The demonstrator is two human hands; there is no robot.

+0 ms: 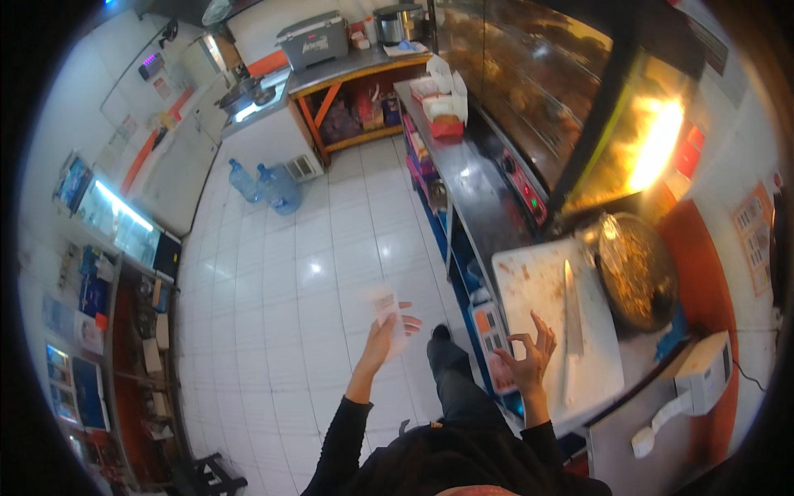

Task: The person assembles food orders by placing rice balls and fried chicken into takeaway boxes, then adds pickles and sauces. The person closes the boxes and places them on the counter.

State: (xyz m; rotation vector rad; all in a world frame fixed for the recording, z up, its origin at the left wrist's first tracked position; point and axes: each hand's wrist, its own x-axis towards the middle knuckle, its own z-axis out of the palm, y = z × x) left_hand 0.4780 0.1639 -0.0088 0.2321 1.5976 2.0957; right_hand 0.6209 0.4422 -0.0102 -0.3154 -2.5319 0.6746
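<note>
I see my left hand (382,335) pinching a thin, blurred white paper slip (386,312) over the white tiled floor (281,289). My right hand (529,351) is empty, fingers loosely curled, beside the white plastic cutting board (533,285) carrying a long steel knife (571,318). Beyond sits a round dark pan of fried crumbs (637,269).

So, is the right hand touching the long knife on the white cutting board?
Apart. The head view shows the right hand raised with bare white cutting board showing between its fingers and the knife.
</note>
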